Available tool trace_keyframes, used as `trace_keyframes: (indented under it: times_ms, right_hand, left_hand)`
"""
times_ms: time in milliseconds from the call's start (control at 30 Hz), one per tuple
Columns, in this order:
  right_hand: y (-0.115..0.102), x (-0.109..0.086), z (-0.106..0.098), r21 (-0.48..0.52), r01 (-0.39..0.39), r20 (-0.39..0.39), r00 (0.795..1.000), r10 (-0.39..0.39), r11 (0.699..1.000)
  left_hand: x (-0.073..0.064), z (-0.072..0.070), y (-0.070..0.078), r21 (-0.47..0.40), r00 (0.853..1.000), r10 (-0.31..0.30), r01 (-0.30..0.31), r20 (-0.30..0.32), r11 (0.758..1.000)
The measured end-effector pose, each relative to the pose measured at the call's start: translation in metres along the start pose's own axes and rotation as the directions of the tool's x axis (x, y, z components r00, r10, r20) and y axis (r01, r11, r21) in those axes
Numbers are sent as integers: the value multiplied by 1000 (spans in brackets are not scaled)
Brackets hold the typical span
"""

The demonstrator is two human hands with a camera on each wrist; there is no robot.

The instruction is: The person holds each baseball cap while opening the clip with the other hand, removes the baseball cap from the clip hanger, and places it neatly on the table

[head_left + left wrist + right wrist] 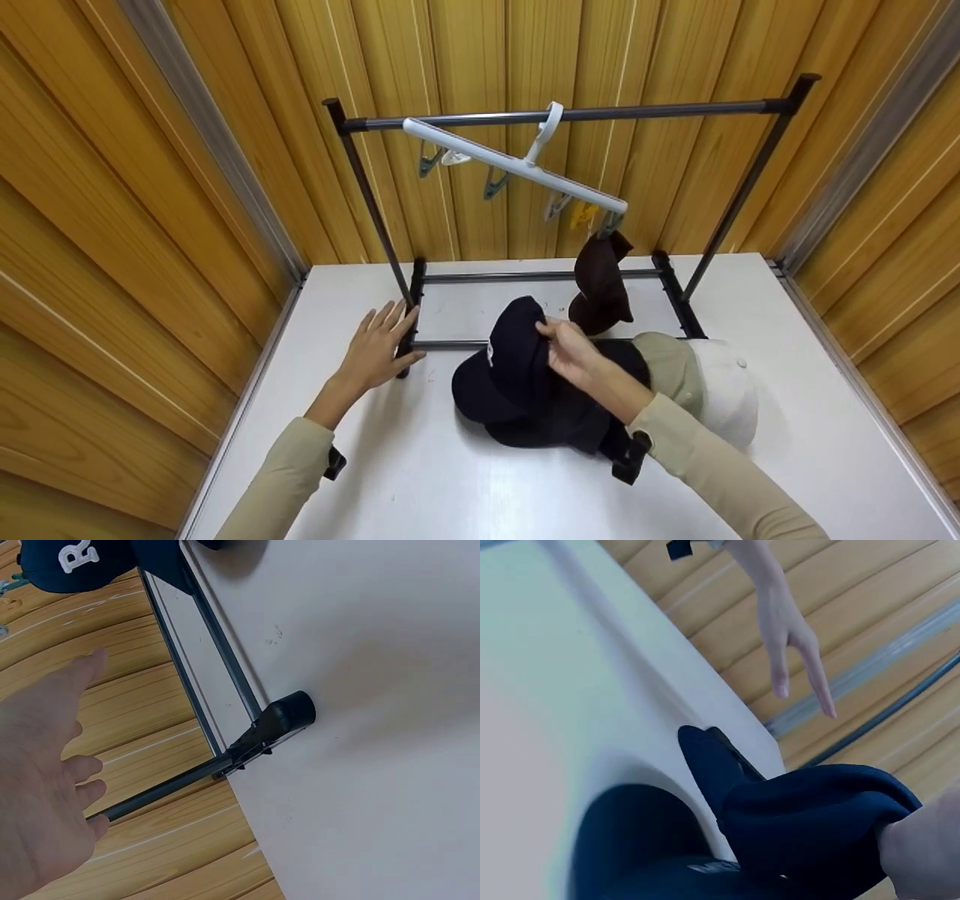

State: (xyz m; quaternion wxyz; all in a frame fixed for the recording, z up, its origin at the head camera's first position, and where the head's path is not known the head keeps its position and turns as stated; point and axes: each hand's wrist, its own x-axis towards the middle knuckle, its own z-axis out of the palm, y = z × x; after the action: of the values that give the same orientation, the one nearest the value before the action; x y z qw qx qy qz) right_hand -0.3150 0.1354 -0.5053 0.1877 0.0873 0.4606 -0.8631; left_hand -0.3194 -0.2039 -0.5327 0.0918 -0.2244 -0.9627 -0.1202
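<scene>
My right hand (574, 352) pinches the edge of a navy baseball cap (514, 356), which is raised with its brim toward the left. In the left wrist view, a white letter shows on the front of this navy cap (82, 559). A black cap (551, 431) lies on the table beneath it, partly hidden by the navy cap and my right arm. Fingers spread, my left hand (379, 349) hovers beside the left foot of a dark metal rack and holds nothing. In the right wrist view, the navy cap (810, 817) bends at my grip.
A white clip hanger (517, 165) hangs slanted from the rack's top bar (660, 111). From its right-end clip hangs a dark brown cap (600, 281). Beige (667, 367) and white (727, 390) caps lie right of the black one. Wood-look walls (135, 225) surround the white table (450, 495).
</scene>
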Motion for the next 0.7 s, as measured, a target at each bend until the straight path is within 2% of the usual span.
trace_keyframes:
  times_ms: [133, 400, 567, 700]
  right_hand:
    - [21, -2, -1, 9, -47, 29, 998, 47, 999]
    - [49, -9, -10, -136, -63, 100, 992, 77, 989]
    - [58, -12, -16, -219, -118, 117, 982, 146, 969]
    - [59, -14, -19, -311, -137, 169, 966, 196, 940]
  left_hand:
    - [-6, 3, 0, 3, 1000, -5, 5, -3, 1000]
    - [-12, 8, 0, -8, 1000, 4, -4, -21, 1000]
    - [-15, 9, 1, -14, 1000, -4, 4, -13, 1000]
    - [-18, 13, 1, -26, 1000, -10, 10, -17, 1000]
